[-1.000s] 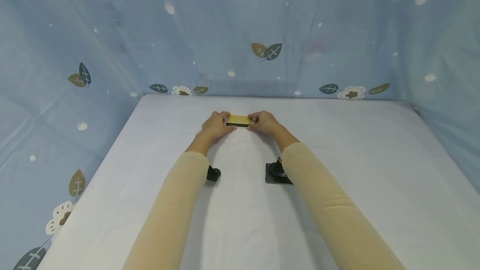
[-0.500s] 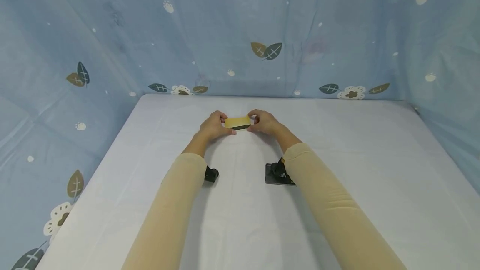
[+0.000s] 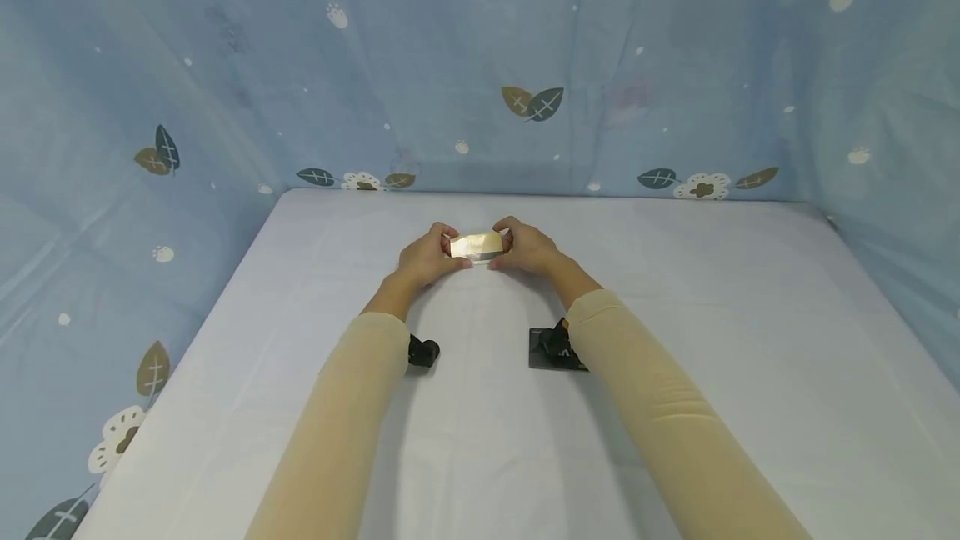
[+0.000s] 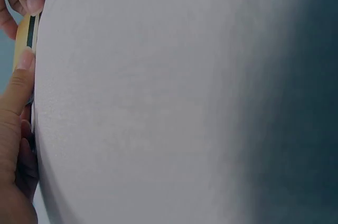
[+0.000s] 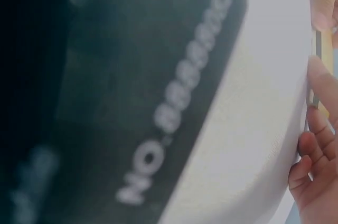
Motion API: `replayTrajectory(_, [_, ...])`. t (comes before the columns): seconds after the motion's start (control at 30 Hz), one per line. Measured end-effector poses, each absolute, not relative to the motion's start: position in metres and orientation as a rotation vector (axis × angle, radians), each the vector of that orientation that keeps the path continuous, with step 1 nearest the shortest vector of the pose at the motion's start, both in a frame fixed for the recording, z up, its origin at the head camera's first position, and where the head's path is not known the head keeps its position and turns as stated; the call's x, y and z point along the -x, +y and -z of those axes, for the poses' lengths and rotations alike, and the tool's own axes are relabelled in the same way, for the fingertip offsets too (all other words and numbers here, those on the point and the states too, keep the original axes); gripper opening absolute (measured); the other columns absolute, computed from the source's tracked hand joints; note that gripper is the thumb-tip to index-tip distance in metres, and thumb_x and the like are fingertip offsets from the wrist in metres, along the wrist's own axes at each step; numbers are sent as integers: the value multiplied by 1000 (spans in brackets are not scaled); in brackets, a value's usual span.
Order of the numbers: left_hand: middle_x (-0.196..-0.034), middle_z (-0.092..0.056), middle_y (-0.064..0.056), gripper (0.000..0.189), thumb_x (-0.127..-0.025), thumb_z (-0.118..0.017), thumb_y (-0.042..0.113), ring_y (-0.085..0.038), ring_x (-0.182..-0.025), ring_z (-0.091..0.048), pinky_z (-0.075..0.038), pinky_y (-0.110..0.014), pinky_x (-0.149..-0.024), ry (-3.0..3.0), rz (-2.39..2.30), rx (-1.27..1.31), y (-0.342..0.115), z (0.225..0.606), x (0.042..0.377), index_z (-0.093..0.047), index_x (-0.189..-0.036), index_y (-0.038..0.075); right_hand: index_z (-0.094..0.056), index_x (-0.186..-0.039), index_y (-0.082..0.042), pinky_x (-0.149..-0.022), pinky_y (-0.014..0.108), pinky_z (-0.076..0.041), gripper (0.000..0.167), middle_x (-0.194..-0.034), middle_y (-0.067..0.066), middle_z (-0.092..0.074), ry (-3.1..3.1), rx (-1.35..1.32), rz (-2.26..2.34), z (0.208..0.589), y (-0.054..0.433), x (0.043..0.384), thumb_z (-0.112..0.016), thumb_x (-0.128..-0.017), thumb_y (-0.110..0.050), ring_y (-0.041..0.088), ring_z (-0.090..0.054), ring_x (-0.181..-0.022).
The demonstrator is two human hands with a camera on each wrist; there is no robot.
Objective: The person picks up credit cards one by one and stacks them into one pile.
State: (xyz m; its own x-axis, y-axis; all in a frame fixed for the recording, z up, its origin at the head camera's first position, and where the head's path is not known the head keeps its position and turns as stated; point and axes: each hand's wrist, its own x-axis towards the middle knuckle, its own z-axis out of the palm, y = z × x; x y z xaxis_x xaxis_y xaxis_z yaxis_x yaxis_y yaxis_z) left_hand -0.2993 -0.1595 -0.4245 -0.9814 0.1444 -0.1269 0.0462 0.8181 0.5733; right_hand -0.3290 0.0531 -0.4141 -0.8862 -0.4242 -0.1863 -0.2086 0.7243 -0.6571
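Both hands hold a small, shiny yellow card (image 3: 476, 243) with a dark stripe along its near long edge. My left hand (image 3: 424, 257) pinches its left end, and my right hand (image 3: 531, 247) pinches the right end. Light glares off the card's face in the head view. From the left wrist, the card (image 4: 22, 31) appears edge-on at the far left, a thumb on its striped edge. The right wrist view has the card (image 5: 327, 49) at its right border, partly covered by fingers.
A dark card (image 3: 542, 350) with white lettering lies on the white-covered table (image 3: 480, 440) under the right wrist. Black wrist cameras (image 3: 424, 352) stick out inward from both sleeves. A blue patterned curtain (image 3: 450, 65) borders the table's back and sides.
The yellow card has tilted in the hands, and its face has gone from plain yellow to bright glare. Both hands stay at its ends with slight shifts.
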Motion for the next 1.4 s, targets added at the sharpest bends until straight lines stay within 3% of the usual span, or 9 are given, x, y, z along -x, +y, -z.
replayTrajectory(0.4, [-105,-55,-3,69,-79,-74,44,-20,-91,-51,-40,-37,-85,2840,-931,-145,-160,425,296,-45,-133,14,-40,-143,-11,-70,29,-38,68,-97,5,-57,2612,554,835,410,51,328,-69,-86,-34,16,-48,-77])
replayTrajectory(0.63, [-112,-59,-7,74,-79,-73,46,-22,-100,-56,-43,-40,-90,2846,-905,-196,-160,422,299,-43,-137,9,-37,-144,-8,-67,28,-43,66,-93,9,-58,2545,597,901,403,53,331,-67,-89,-26,16,-52,-73])
replayTrajectory(0.97, [-97,-57,-6,73,-76,-76,46,-21,-84,-53,-44,-37,-82,2875,-915,-284,-169,418,297,-48,-132,9,-43,-139,-8,-57,25,-42,68,-82,6,-56,2480,581,1015,402,51,333,-76,-80,-15,14,-48,-61])
replayTrajectory(1.17, [-87,-54,-5,69,-77,-76,44,-20,-75,-51,-43,-33,-74,2825,-963,-374,-173,417,295,-49,-128,7,-46,-135,-9,-59,26,-43,65,-84,6,-59,2469,566,1027,399,52,331,-77,-79,-16,15,-52,-62])
replayTrajectory(1.4, [-87,-53,-4,67,-77,-77,40,-19,-75,-51,-43,-32,-73,2790,-999,-417,-175,414,293,-50,-127,6,-47,-135,-9,-60,26,-46,64,-86,7,-63,2460,580,995,396,54,327,-77,-78,-16,16,-58,-65])
